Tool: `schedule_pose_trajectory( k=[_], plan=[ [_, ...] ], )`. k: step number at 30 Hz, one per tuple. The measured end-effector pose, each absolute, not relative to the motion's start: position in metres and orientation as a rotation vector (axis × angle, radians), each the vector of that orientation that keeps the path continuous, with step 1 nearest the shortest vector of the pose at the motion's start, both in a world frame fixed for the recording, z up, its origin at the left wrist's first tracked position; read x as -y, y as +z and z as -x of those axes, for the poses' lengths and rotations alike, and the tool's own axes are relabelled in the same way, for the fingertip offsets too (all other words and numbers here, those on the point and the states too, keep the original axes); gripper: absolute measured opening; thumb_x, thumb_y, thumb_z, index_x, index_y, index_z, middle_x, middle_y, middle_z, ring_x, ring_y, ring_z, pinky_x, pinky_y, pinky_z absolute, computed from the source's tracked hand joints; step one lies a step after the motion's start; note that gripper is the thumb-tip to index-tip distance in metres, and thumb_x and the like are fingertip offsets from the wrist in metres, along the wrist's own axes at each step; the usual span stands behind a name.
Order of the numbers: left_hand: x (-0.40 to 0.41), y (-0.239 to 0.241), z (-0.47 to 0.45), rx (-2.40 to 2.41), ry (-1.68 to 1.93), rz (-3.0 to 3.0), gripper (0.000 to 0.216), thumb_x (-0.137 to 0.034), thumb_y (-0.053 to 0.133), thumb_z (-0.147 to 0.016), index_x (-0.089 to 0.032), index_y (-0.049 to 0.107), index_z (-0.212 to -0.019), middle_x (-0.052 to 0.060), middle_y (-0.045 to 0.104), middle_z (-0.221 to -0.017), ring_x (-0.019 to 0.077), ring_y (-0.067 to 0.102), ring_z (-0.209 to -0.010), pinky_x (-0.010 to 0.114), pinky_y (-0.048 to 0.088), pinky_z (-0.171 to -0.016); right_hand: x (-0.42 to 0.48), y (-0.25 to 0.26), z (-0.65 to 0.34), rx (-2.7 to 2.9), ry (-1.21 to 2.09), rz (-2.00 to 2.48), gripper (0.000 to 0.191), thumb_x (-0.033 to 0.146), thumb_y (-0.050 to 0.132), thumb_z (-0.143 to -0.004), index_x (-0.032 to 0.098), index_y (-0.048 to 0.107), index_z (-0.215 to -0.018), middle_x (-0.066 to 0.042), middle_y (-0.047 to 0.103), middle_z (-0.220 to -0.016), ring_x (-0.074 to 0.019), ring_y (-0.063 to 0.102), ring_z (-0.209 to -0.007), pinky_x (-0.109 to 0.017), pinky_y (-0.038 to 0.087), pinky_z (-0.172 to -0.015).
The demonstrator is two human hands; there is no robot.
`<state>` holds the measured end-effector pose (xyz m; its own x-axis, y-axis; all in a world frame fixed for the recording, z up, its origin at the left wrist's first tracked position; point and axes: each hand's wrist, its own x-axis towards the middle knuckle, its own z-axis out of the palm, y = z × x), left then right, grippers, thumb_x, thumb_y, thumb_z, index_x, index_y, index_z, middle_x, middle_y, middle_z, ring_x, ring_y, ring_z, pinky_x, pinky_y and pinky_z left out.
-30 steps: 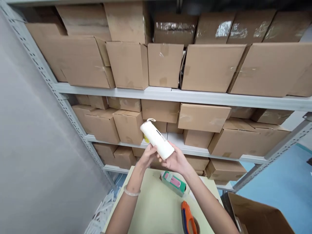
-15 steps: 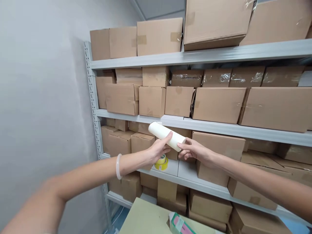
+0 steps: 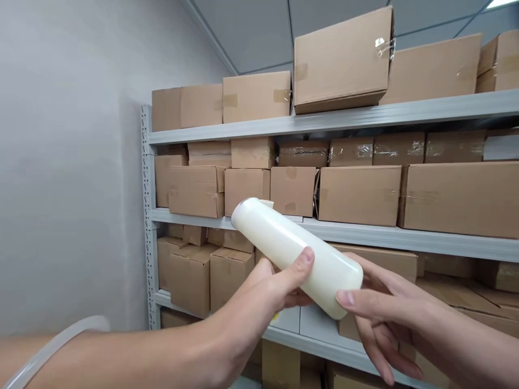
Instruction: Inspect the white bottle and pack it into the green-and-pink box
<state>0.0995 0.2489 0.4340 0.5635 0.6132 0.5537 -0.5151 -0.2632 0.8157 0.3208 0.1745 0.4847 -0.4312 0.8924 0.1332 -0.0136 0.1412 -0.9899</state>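
A glossy white tumbler lies tilted across the middle of the head view, its rimmed end with a small tab up to the left and its rounded end down to the right. My left hand is closed around the middle, with the thumb on top and the fingers mostly hidden beneath. At the lower right end, my right hand pinches the tumbler between thumb and forefinger, while its other fingers hang loose below. A pale bracelet circles my left forearm.
Ahead stands a grey metal shelf rack stacked with cardboard boxes on several levels. One box on the top level sits tilted. A plain wall runs along the left side.
The tumbler and both hands have come closer to my head and appear larger. My view has tilted up, so the table and green box are out of sight. Both hands keep their hold.
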Motion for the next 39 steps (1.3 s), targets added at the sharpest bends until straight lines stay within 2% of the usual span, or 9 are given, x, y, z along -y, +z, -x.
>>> schedule_pose_trajectory(
  k=[6, 10, 14, 19, 21, 24, 28, 33, 39],
  plan=[
    [-0.279, 0.476, -0.121, -0.229, 1.053, -1.576, 0.061, -0.048, 0.068, -0.082, -0.014, 0.056, -0.132, 0.016, 0.069, -0.113, 0.0312, 0.064, -0.105, 0.045, 0.051, -0.092, -0.207, 0.480, -0.304, 1.418, 1.389, 0.691, 0.042, 0.047, 0.056, -0.086, 0.021, 0.055, -0.119, 0.001, 0.060, -0.066, -0.0081, 0.042, -0.037, -0.021, 0.025, -0.035],
    [-0.304, 0.431, -0.135, -0.243, 1.030, -1.600, 0.076, -0.050, 0.078, -0.071, -0.016, 0.054, -0.134, 0.016, 0.066, -0.121, 0.0273, 0.068, -0.087, 0.041, 0.055, -0.080, -0.237, 0.428, -0.293, 1.294, 1.520, 0.443, 0.048, 0.058, 0.039, -0.090, 0.019, 0.057, -0.111, -0.004, 0.064, -0.076, -0.0066, 0.036, -0.036, -0.022, 0.025, -0.037],
    [-0.308, 0.368, -0.147, -0.225, 1.204, -1.534, 0.103, -0.060, 0.079, -0.063, -0.025, 0.035, -0.149, 0.015, 0.059, -0.134, 0.0327, 0.063, -0.107, 0.038, 0.055, -0.080, -0.252, 0.373, -0.300, 1.260, 1.712, 0.428, 0.060, 0.068, 0.030, -0.090, 0.019, 0.056, -0.113, -0.006, 0.066, -0.081, -0.0066, 0.039, -0.035, -0.022, 0.027, -0.038],
    [-0.306, 0.346, -0.175, -0.519, 1.402, -1.533, 0.076, -0.053, 0.076, -0.071, -0.017, 0.051, -0.133, 0.014, 0.065, -0.124, 0.0297, 0.060, -0.114, 0.036, 0.048, -0.095, -0.250, 0.351, -0.329, 1.278, 1.207, 0.704, 0.057, 0.062, 0.052, -0.087, 0.023, 0.047, -0.128, -0.006, 0.064, -0.093, -0.0162, 0.062, -0.061, -0.021, 0.038, -0.039],
    [-0.308, 0.351, -0.191, -0.624, 1.434, -1.506, 0.067, -0.057, 0.075, -0.071, -0.014, 0.058, -0.119, 0.014, 0.068, -0.113, 0.0287, 0.064, -0.106, 0.034, 0.050, -0.090, -0.247, 0.347, -0.327, 1.224, 0.952, 0.757, 0.064, 0.055, 0.063, -0.083, 0.027, 0.039, -0.135, -0.007, 0.062, -0.108, -0.0171, 0.064, -0.071, -0.021, 0.043, -0.042],
    [-0.311, 0.357, -0.211, -0.686, 1.436, -1.461, 0.071, -0.064, 0.068, -0.074, -0.016, 0.052, -0.125, 0.012, 0.067, -0.110, 0.0253, 0.067, -0.094, 0.032, 0.052, -0.078, -0.250, 0.332, -0.305, 1.100, 0.796, 0.758, 0.072, 0.050, 0.069, -0.079, 0.032, 0.032, -0.137, -0.007, 0.057, -0.118, -0.0149, 0.061, -0.072, -0.020, 0.043, -0.042],
    [-0.304, 0.352, -0.219, -0.683, 1.289, -1.588, 0.078, -0.070, 0.060, -0.076, -0.019, 0.046, -0.133, 0.013, 0.063, -0.113, 0.0252, 0.066, -0.094, 0.029, 0.052, -0.073, -0.258, 0.310, -0.278, 0.788, 0.816, 0.660, 0.055, 0.053, 0.062, -0.084, 0.031, 0.036, -0.127, 0.002, 0.056, -0.084, -0.0078, 0.047, -0.050, -0.017, 0.036, -0.039],
    [-0.305, 0.327, -0.205, -0.495, 1.245, -1.673, 0.075, -0.067, 0.062, -0.077, -0.024, 0.049, -0.137, 0.011, 0.052, -0.135, 0.0268, 0.053, -0.124, 0.029, 0.047, -0.097, -0.255, 0.300, -0.288, 0.577, 1.276, 0.257, 0.046, 0.061, 0.043, -0.090, 0.019, 0.052, -0.107, 0.006, 0.045, -0.062, -0.0051, 0.029, -0.039, -0.016, 0.023, -0.033],
    [-0.328, 0.307, -0.201, -0.409, 0.991, -1.588, 0.066, -0.063, 0.073, -0.070, -0.015, 0.061, -0.113, 0.008, 0.068, -0.097, 0.0206, 0.065, -0.084, 0.028, 0.051, -0.072, -0.251, 0.286, -0.297, 0.441, 1.769, -0.084, 0.052, 0.061, 0.035, -0.095, 0.014, 0.056, -0.103, 0.008, 0.042, -0.057, -0.0031, 0.019, -0.036, -0.014, 0.018, -0.031]
  ],
)
